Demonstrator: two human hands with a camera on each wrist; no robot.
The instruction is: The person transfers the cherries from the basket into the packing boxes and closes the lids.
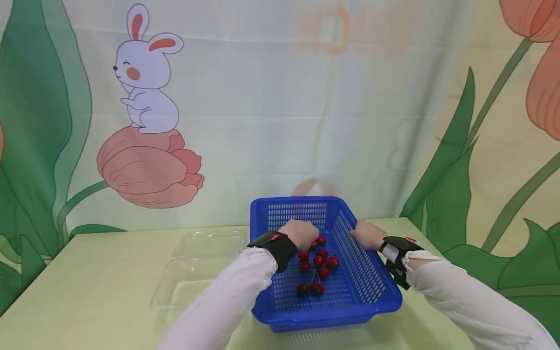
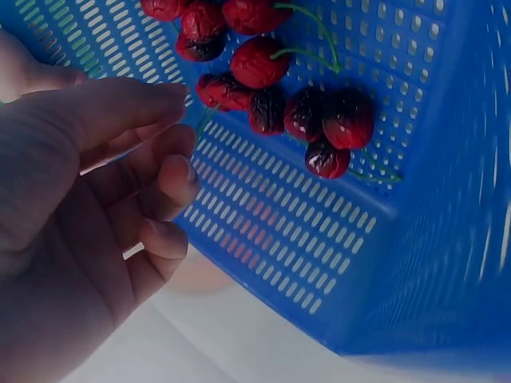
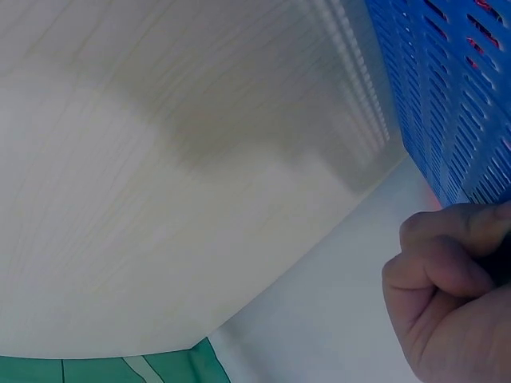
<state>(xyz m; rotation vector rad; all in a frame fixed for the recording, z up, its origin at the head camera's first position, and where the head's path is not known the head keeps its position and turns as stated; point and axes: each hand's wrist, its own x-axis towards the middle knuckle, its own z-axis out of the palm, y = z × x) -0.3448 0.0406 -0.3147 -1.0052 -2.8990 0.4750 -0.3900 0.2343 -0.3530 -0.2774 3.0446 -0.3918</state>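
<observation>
Blue perforated plastic forms the basket, which stands on the pale green table directly in front of the person, and a cluster of red cherries with green stems lies on its slotted floor, mostly toward the left and centre. As a judgement from these views alone, the handling of the fruit is at an early stage: every cherry that shows lies in the basket, and the clear plastic clamshell container, open on the table just left of the basket, appears to hold nothing. The left hand reaches over the basket's left rim and hovers just above the far end of the cherry cluster. In the left wrist view the left hand has its fingers loosely curled, with the thumb extended toward the nearest cherries; nothing is held, and contact with the fruit cannot be confirmed. The right hand rests on the right rim of the basket. In the right wrist view the right hand has its fingers curled against the outer blue wall, consistent with a steadying grip on the rim, though the contact itself lies at the frame edge. Behind the table hangs a printed backdrop showing a cartoon rabbit on a tulip, with green leaves.
</observation>
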